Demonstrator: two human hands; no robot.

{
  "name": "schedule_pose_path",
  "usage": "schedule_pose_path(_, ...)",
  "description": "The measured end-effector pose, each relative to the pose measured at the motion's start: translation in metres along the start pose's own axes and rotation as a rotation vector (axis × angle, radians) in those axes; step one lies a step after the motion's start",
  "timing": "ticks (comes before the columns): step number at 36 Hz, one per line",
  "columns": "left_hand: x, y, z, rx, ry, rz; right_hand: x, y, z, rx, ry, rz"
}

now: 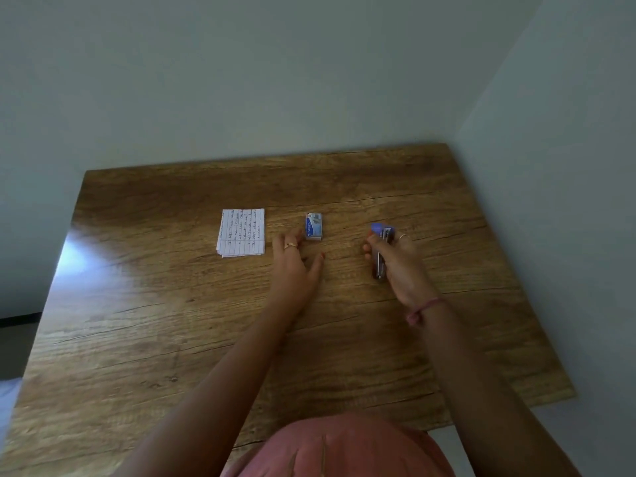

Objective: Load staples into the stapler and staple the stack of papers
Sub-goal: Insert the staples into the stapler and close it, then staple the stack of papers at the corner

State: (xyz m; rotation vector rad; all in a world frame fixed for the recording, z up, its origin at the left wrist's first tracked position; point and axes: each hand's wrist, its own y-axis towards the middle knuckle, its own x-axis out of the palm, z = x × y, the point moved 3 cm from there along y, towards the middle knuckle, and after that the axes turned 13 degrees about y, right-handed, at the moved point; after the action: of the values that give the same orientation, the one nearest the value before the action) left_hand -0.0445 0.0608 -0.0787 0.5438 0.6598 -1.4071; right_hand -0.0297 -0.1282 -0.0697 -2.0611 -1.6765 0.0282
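Toward the tabletop's [144, 339] middle, the right hand [399, 266] curls its fingers round the stapler [381, 251], whose long axis runs near to far. The left hand [294, 266] lies spread, holding nothing; the staple box [314, 227] sits just beyond its fingertips, nearer this hand. The paper stack [242, 232] lies toward the left edge.

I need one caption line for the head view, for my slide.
Right hand grips the stapler; left hand reaches toward the staple box.
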Motion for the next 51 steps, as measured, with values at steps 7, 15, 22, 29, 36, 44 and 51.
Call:
schedule_pose_path(7, 0.006, 0.018, 0.002, 0.066, 0.176, 0.025, 0.008, 0.009, 0.0, -0.264, -0.409, 0.125)
schedule_pose_path(15, 0.007, 0.027, -0.002, 0.113, 0.288, 0.093, 0.02, 0.025, -0.001, -0.419, -0.596, 0.182)
schedule_pose_path(22, 0.006, 0.032, -0.001, 0.049, 0.294, 0.151, 0.032, 0.037, -0.003, -0.495, -0.684, 0.198)
schedule_pose_path(29, 0.007, 0.032, -0.002, 0.054, 0.31, 0.149, 0.043, 0.043, 0.0, -0.527, -0.698, 0.221)
schedule_pose_path(36, 0.007, 0.031, -0.003, 0.062, 0.277, 0.154, 0.048, 0.043, 0.003, -0.547, -0.727, 0.239)
schedule_pose_path(44, 0.001, 0.026, -0.001, 0.033, 0.117, 0.126, 0.048, 0.042, 0.002, -0.518, -0.712, 0.262)
schedule_pose_path(51, -0.013, 0.02, 0.002, 0.038, -0.072, 0.177, 0.046, 0.04, -0.003, -0.482, -0.646, 0.23)
